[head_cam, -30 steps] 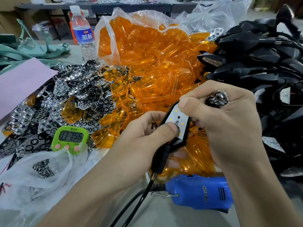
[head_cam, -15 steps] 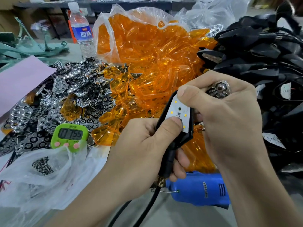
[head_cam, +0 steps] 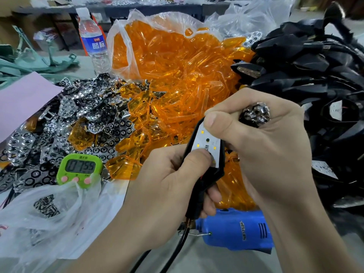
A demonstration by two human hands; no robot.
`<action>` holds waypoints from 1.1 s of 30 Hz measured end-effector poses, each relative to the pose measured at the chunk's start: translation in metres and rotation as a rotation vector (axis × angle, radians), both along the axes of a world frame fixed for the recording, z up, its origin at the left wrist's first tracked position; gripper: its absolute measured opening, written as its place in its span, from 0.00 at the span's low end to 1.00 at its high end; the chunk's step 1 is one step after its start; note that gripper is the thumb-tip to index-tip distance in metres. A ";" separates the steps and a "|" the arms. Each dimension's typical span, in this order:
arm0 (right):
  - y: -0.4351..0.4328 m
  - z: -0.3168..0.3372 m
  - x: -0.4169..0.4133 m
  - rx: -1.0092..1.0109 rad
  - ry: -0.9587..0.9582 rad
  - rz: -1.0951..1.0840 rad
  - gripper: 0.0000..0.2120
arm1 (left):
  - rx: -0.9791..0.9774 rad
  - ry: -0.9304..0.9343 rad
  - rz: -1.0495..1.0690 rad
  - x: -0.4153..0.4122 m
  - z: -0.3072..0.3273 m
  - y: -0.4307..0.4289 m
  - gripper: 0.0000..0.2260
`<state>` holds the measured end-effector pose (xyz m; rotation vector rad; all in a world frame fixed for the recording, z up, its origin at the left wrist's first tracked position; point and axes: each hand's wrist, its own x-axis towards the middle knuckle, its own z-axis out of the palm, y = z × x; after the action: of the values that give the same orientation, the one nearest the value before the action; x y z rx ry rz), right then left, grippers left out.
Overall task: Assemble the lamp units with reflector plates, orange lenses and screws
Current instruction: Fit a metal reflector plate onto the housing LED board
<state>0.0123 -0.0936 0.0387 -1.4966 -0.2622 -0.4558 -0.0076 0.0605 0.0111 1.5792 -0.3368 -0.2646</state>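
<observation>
1. The left hand (head_cam: 167, 186) is gripping a black plastic lamp housing (head_cam: 214, 174) fitted with a white LED board (head_cam: 206, 142), and its thumb is pressing on the board's lower part.
2. The right hand (head_cam: 271, 146) is touching the board's upper tip with its thumb, while its curled fingers are holding a shiny chrome reflector plate (head_cam: 255, 115).
3. The housing is hovering above a blue electric screwdriver (head_cam: 236, 231), in front of a clear bag of orange plastic lenses (head_cam: 177, 62).
4. A thin bag of small screws (head_cam: 46, 206) is lying at the lower left.

You get bright, even light with soft shadows; glare flecks the orange lenses (head_cam: 177, 66) at upper centre; frame edges bow.
</observation>
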 end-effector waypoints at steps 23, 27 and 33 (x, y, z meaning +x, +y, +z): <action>0.006 -0.004 -0.004 -0.003 0.207 0.074 0.11 | -0.130 0.012 0.030 0.008 -0.005 0.004 0.07; 0.004 -0.003 -0.005 0.019 0.246 0.084 0.11 | -0.186 0.036 -0.029 0.008 -0.006 0.005 0.07; 0.005 -0.001 -0.007 0.077 0.209 0.080 0.09 | -0.234 0.045 -0.185 0.014 -0.004 0.010 0.12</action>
<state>0.0051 -0.0889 0.0380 -1.4403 -0.1374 -0.2404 0.0062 0.0702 0.0069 1.3114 -0.4632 -0.3889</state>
